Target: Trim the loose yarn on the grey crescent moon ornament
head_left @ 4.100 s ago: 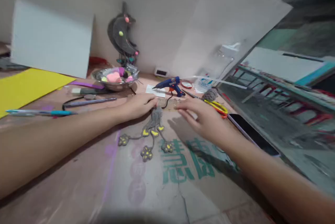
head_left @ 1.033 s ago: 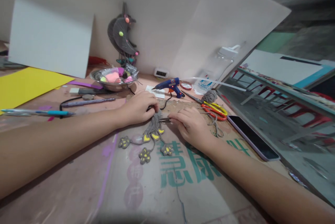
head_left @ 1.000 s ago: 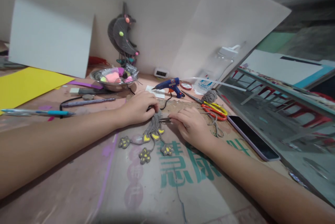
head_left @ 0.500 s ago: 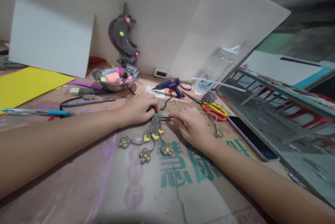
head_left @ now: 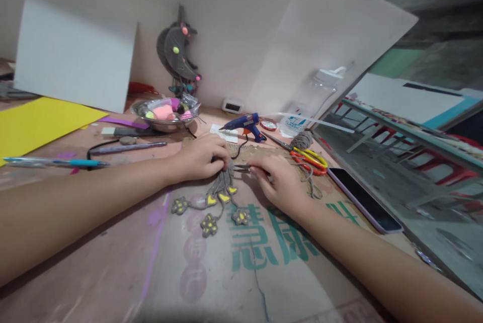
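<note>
Gray yarn tassel (head_left: 225, 177) lies on cardboard (head_left: 226, 288) atop the bench (head_left: 98, 262), near center of view, its top pinched by the fingers of my left hand (head_left: 204, 157); from three o'clock, fingers of my right hand (head_left: 281, 178) grip tweezers (head_left: 243, 168). Yellow hearts (head_left: 224, 197) and flower-shaped pieces (head_left: 209, 225) trail between five and eight o'clock; a blue glue gun (head_left: 245, 122) sits at one o'clock.

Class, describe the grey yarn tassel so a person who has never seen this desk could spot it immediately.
On the table, find the cardboard with large green lettering. Towards its far edge, the left hand touches the far end of the grey yarn tassel. Unlike the plain grey yarn ball by the scissors, it fans out to yellow hearts and grey-and-yellow flowers.
</note>
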Demonstrator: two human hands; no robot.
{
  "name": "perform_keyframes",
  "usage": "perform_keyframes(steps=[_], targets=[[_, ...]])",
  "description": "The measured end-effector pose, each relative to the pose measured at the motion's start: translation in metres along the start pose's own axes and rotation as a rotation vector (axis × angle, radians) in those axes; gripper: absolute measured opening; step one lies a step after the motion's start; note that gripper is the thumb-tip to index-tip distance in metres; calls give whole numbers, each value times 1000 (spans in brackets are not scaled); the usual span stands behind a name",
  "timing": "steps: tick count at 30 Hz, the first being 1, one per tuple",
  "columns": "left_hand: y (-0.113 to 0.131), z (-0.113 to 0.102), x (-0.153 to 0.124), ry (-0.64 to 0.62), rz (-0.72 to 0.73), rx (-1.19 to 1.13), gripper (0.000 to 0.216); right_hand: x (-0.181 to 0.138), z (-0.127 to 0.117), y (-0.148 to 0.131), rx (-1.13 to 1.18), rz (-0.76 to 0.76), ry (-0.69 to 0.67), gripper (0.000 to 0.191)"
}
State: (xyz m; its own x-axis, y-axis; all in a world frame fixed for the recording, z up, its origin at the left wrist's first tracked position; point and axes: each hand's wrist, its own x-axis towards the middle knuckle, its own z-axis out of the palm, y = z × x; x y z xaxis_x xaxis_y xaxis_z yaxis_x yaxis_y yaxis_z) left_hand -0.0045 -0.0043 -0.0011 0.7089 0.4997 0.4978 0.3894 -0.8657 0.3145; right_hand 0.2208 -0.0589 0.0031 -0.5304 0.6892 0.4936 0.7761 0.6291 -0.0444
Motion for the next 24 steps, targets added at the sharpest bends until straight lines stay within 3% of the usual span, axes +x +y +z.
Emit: perform_keyframes(steps=[16, 24], targets=[[-1, 3, 1, -58, 9, -33, 28, 2, -1, -1, 32, 55, -30, 16], [5, 1, 1, 32, -132, 7, 14, 2, -1, -1, 31, 53, -39, 16]])
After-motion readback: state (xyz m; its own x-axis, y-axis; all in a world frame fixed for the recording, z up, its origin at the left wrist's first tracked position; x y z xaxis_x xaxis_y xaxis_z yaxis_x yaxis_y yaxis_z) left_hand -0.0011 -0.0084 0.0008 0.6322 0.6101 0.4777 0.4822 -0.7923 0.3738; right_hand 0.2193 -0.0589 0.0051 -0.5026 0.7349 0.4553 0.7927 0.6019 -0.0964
